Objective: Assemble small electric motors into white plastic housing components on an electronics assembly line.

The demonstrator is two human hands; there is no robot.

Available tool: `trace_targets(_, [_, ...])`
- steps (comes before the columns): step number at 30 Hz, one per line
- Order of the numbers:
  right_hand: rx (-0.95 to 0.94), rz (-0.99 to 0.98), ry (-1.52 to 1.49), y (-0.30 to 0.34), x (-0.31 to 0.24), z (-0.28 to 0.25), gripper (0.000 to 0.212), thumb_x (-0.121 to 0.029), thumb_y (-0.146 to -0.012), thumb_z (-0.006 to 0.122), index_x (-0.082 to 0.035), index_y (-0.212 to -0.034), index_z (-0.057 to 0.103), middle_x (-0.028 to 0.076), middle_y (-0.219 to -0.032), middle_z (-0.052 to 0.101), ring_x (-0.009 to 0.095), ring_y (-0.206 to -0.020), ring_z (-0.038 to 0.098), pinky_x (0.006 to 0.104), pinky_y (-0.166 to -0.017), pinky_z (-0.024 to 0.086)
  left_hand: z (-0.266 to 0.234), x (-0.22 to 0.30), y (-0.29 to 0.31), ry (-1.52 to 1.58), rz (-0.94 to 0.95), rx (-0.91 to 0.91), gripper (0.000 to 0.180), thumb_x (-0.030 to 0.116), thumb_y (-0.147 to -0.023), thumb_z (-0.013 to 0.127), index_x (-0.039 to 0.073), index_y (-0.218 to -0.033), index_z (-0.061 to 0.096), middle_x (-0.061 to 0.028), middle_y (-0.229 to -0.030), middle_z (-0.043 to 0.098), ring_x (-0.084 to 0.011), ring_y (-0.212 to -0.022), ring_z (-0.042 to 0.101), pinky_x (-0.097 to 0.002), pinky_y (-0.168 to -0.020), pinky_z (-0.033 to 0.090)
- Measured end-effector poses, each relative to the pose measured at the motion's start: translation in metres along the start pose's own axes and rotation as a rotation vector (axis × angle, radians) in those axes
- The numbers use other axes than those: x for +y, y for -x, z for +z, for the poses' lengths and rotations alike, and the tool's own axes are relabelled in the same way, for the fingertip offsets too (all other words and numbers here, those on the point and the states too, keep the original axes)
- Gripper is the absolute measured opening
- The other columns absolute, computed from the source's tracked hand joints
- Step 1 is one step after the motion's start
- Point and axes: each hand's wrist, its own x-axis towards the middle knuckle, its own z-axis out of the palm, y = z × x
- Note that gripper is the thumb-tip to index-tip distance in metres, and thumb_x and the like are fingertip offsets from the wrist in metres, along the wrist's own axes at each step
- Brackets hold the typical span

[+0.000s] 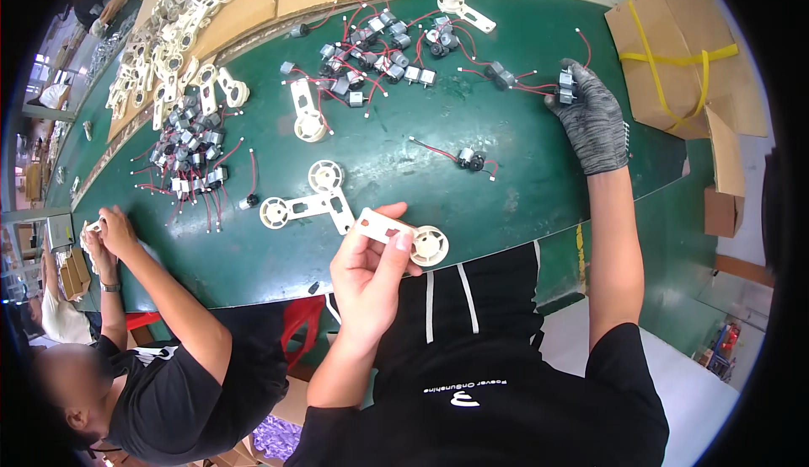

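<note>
My bare left hand (pixel 368 280) grips a cream plastic housing (pixel 381 226), a flat arm with a round spoked end, thumb on top, near the table's front edge. To the right, my right hand (pixel 597 126), in a grey knitted glove, is closed on a small motor (pixel 566 86) with red wires. Another wired motor (pixel 500 76) lies just left of that hand. Two more cream housings (pixel 324 175) lie beside my left hand, one partly behind its fingers. A single motor (pixel 470 159) with wires rests on the table between my hands.
Motors with red wires lie in a heap (pixel 362 54) at the back and another heap (pixel 190 147) at the left of the green table (pixel 396 117). Many cream housings (pixel 173 58) cover cardboard at the far left. A co-worker's hands (pixel 114 235) hold a pale part. Cardboard boxes (pixel 674 54) stand right.
</note>
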Motion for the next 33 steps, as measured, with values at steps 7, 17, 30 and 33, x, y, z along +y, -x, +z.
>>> trace_targets(7, [0.098,-0.084,0.513,0.025,-0.001,0.050,0.031,-0.019,-0.112,0.058,0.007,-0.128,0.063,0.014,-0.112,0.070,0.022,-0.094,0.076,0.0370,-0.082,0.067,-0.003,-0.002,0.005,0.087,0.026,0.079,0.056,-0.007,-0.100,0.069,-0.002,-0.150,0.045,-0.0101,-0.103,0.074,-0.0134,-0.089,0.072,-0.0260,-0.073,0.060])
trace_targets(17, [-0.136,-0.121,0.516,0.103,-0.047,0.082,0.042,-0.020,-0.094,0.081,0.004,-0.127,0.069,0.009,-0.096,0.072,0.019,-0.089,0.070,0.0336,-0.087,0.056,-0.011,-0.004,0.006,0.140,0.134,0.093,0.038,-0.009,-0.100,0.069,-0.002,-0.131,0.049,-0.0166,-0.107,0.077,-0.0178,-0.094,0.077,-0.0288,-0.080,0.065])
trace_targets(30, [-0.521,0.406,0.356,0.188,0.009,0.119,0.028,-0.009,-0.105,0.066,0.005,-0.129,0.064,0.010,-0.102,0.077,0.017,-0.095,0.077,0.0343,-0.091,0.061,-0.014,-0.008,0.002,0.223,0.260,0.154,0.036,-0.010,-0.102,0.065,0.002,-0.129,0.045,-0.0215,-0.115,0.076,-0.0226,-0.103,0.077,-0.0336,-0.091,0.065])
trace_targets(33, [-0.545,0.376,0.468,0.185,0.012,0.114,0.035,-0.014,-0.104,0.068,0.005,-0.133,0.066,0.010,-0.099,0.076,0.018,-0.084,0.074,0.0351,-0.082,0.061,-0.013,-0.008,0.004,0.223,0.254,0.148,0.036,-0.010,-0.102,0.066,0.002,-0.129,0.046,-0.0235,-0.117,0.076,-0.0227,-0.103,0.077,-0.0332,-0.092,0.064])
